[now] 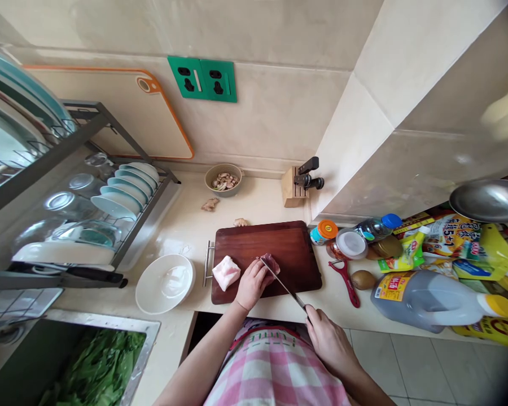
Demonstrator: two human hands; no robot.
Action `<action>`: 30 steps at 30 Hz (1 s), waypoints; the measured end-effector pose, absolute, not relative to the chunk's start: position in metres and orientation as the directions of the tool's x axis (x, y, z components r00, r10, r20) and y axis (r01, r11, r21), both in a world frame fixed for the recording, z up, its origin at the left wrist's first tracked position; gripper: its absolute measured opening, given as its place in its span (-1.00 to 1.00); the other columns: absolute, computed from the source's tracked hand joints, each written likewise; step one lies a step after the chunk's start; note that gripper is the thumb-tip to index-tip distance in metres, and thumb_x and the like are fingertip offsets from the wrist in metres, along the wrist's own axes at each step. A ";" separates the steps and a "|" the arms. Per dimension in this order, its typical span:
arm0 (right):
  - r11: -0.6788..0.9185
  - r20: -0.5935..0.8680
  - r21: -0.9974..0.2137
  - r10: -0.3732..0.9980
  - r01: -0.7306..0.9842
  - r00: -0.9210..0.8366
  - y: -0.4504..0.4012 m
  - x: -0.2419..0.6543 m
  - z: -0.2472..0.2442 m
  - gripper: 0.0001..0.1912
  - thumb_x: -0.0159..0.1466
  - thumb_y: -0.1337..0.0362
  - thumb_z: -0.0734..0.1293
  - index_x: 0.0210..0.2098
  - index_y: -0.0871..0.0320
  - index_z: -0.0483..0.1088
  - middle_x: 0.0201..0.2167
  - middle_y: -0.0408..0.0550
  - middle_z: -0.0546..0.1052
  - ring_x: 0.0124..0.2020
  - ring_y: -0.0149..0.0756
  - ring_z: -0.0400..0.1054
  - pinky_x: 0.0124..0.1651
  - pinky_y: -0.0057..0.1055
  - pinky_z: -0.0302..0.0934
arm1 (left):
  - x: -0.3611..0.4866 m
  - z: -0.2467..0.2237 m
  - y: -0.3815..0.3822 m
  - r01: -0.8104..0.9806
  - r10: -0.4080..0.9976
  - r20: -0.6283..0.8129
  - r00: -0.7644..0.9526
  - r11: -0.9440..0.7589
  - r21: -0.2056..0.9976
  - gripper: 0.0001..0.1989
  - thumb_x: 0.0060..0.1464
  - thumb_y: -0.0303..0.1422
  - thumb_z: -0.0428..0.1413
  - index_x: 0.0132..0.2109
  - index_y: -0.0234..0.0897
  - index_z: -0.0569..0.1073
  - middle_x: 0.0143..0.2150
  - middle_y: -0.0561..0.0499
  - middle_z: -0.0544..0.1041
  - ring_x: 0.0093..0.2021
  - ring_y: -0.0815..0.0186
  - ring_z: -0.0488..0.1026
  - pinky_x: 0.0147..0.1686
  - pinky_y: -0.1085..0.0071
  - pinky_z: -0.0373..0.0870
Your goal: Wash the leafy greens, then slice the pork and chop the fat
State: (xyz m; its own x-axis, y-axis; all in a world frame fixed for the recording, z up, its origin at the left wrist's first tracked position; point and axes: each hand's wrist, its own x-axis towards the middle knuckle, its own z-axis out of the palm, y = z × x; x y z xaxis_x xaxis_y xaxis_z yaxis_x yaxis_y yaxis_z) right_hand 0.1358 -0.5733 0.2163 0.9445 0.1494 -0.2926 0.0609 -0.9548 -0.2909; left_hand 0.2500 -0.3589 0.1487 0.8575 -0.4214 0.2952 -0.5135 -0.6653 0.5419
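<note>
Evidently, the right hand [328, 338] had its grip wrapped round the long steel-bladed knife [288, 290] while the left hand [250, 283] grasped the dark-red raw meat [272, 264] on the brown rectangular wooden board [288, 242] atop the cream tabletop [161, 237], where curled fingers, well back from the edge, seemed safest.

Walled in glossy beige tiling [279, 118] with green socket plates [202, 79]; furnished with a cream bench [184, 206]; floored in pale grey tiles [375, 361]; softly lit.
</note>
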 end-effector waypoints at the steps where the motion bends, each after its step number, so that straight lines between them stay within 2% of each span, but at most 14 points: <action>1: -0.963 -0.296 -0.259 0.146 0.068 0.944 -0.572 0.137 0.217 -0.76 0.26 0.36 0.02 -0.14 0.09 0.21 -0.41 -0.10 0.42 -0.44 -0.33 0.38 -0.48 -0.47 0.08 | 0.250 0.149 -0.360 -0.514 -0.424 0.293 0.857 -0.667 0.540 -0.67 0.12 -0.31 -0.03 0.05 -0.22 0.28 0.04 -0.10 0.34 0.08 0.18 0.24 0.10 0.12 0.19; 5: -0.979 -0.336 -0.185 0.140 0.081 0.931 -0.569 0.147 0.221 -0.79 0.26 0.37 0.03 -0.19 0.10 0.21 -0.43 -0.11 0.42 -0.48 -0.34 0.38 -0.53 -0.47 0.00 | 0.254 0.150 -0.366 -0.497 -0.408 0.286 0.867 -0.670 0.551 -0.65 0.12 -0.31 -0.03 0.07 -0.22 0.26 0.06 -0.10 0.33 0.10 0.17 0.23 0.12 0.11 0.16; 13: -0.968 -0.383 -0.218 0.204 0.127 0.901 -0.582 0.160 0.225 -0.85 0.25 0.36 0.05 -0.25 0.12 0.20 -0.49 -0.12 0.44 -0.54 -0.36 0.37 -0.55 -0.48 -0.08 | 0.256 0.146 -0.365 -0.404 -0.313 0.259 0.914 -0.637 0.656 -0.78 0.13 -0.33 -0.05 -0.08 -0.23 0.35 -0.02 -0.10 0.37 0.02 0.22 0.28 0.06 0.15 0.24; 20: -0.976 -0.391 -0.150 0.205 0.157 0.897 -0.551 0.199 0.222 -0.87 0.27 0.33 0.08 -0.21 0.12 0.19 -0.46 -0.09 0.45 -0.52 -0.37 0.37 -0.57 -0.51 -0.11 | 0.256 0.149 -0.369 -0.332 -0.247 0.226 0.942 -0.603 0.725 -0.77 0.12 -0.37 -0.05 -0.07 -0.21 0.36 -0.03 -0.09 0.35 0.00 0.23 0.30 0.01 0.21 0.28; 30: -0.985 -0.410 -0.109 0.166 0.132 0.897 -0.558 0.182 0.211 -0.85 0.28 0.34 0.06 -0.20 0.11 0.19 -0.47 -0.10 0.46 -0.53 -0.36 0.39 -0.58 -0.50 -0.09 | 0.255 0.145 -0.370 -0.317 -0.229 0.220 0.948 -0.627 0.712 -0.76 0.12 -0.37 -0.06 -0.07 -0.21 0.37 0.00 -0.10 0.34 0.04 0.21 0.28 0.06 0.19 0.25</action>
State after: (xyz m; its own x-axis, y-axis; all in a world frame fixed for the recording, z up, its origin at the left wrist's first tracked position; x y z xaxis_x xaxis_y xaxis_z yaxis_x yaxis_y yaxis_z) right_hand 0.1821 -0.5579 0.2107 0.8968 0.1658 -0.4103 0.1321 -0.9852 -0.1093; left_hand 0.2546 -0.3703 0.1447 0.9482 -0.2289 0.2201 -0.3166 -0.6271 0.7117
